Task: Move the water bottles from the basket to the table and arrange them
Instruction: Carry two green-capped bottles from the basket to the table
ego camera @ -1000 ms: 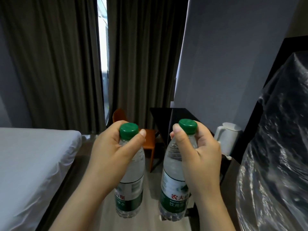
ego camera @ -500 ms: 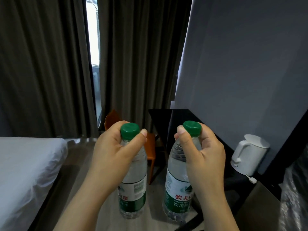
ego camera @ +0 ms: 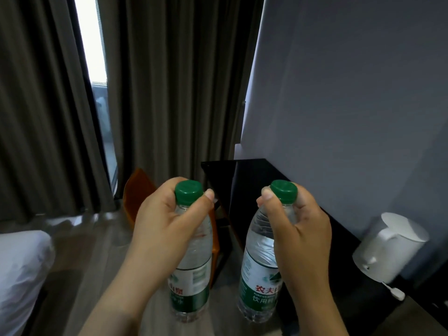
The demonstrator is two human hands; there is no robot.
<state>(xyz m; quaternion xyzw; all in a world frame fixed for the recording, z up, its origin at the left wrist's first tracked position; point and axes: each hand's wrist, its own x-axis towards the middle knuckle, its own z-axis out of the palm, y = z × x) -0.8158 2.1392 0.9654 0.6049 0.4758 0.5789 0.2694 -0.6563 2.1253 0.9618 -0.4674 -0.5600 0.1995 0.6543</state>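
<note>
The left grip (ego camera: 167,229), a bare hand, is curled round the neck and shoulder of the left water bottle (ego camera: 191,287), with the thumb lying across the front just under the green cap (ego camera: 188,191). The right grip (ego camera: 300,234) holds the right water bottle (ego camera: 257,282) the same way, thumb tip pressed against the side of its green cap (ego camera: 284,191) and fingers wrapped behind the neck. Both grips are closed narrow on their bottles.

The two bottles hang roughly upright in the air, side by side and apart from one another, neither resting on anything. Each is clear plastic with a white and green label bearing red characters. They are held above the wooden floor (ego camera: 97,251), off the left edge of the black bench (ego camera: 254,170); the right bottle overlaps that edge in the view, and whether it is over the bench top cannot be told.

A white electric kettle (ego camera: 390,246) stands on the bench against the grey wall (ego camera: 351,93), with a white plug (ego camera: 397,294) lying just beside its base. An orange chair (ego camera: 138,190) stands at the bench's far left corner, partly behind the left bottle. Dark curtains (ego camera: 169,81) hang behind, parted over a bright strip of window (ego camera: 97,57). A corner of a white bed (ego camera: 21,267) shows at the lower left.
</note>
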